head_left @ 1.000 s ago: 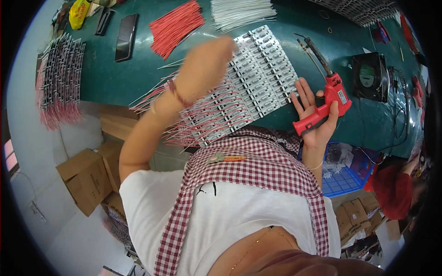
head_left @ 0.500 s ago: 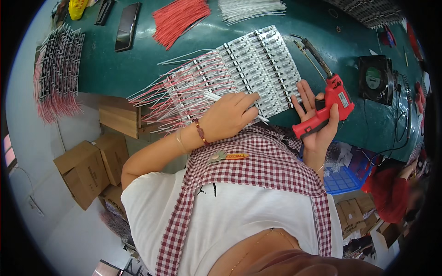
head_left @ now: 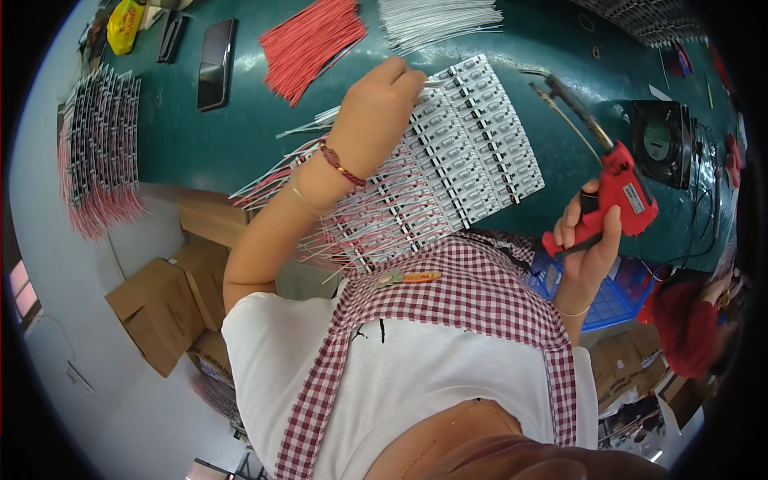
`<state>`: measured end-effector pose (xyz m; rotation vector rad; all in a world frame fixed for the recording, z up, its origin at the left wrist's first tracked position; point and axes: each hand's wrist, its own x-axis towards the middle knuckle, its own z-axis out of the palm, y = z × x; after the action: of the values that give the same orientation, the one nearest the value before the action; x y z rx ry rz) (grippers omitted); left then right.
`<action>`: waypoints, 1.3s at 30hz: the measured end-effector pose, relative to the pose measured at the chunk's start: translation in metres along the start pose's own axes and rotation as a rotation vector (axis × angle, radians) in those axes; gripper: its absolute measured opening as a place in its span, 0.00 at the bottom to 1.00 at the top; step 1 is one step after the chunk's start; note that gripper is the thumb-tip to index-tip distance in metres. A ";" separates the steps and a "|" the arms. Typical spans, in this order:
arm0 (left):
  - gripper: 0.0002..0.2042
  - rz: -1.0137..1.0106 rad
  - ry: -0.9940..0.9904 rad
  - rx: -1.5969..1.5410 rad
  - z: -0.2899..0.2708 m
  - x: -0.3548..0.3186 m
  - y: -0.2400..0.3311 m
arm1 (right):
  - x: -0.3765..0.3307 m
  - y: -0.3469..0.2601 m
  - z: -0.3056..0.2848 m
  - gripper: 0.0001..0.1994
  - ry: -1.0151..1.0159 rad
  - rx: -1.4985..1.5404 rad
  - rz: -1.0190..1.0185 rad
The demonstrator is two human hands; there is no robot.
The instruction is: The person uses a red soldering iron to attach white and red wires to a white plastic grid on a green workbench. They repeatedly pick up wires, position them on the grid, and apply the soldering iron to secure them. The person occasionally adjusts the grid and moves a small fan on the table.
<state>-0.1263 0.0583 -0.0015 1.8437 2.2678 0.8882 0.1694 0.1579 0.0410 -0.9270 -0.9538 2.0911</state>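
A panel of small white circuit boards (head_left: 472, 152) with red and white wires soldered along its near edge lies on the green bench (head_left: 200, 144). My left hand (head_left: 376, 120) reaches over the panel's far edge, fingertips pinched on a thin white wire (head_left: 436, 82). My right hand (head_left: 588, 240) is off the panel's right side and grips a red soldering gun (head_left: 624, 188). The gun's long metal tip (head_left: 560, 92) points away over the bench.
Bundles of red wires (head_left: 312, 40) and white wires (head_left: 436, 16) lie at the back, a black phone (head_left: 216, 52) to their left. Wired boards (head_left: 96, 152) are stacked far left; a small black fan (head_left: 660, 140) stands right. Cardboard boxes (head_left: 160, 312) and a blue basket (head_left: 616, 296) sit below; a person in red (head_left: 688, 320) is at the right.
My left hand came down to the panel's near edge, then went up again to its far edge. My right hand with the soldering gun shifted slightly right, away from the panel.
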 end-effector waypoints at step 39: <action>0.13 0.188 -0.034 0.123 0.020 0.005 0.000 | 0.008 0.011 0.044 0.05 0.149 -0.507 0.116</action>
<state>-0.1194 0.0704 -0.0167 2.1368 2.2034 0.7486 0.1273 0.1427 0.0509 -1.3982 -1.4111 1.8675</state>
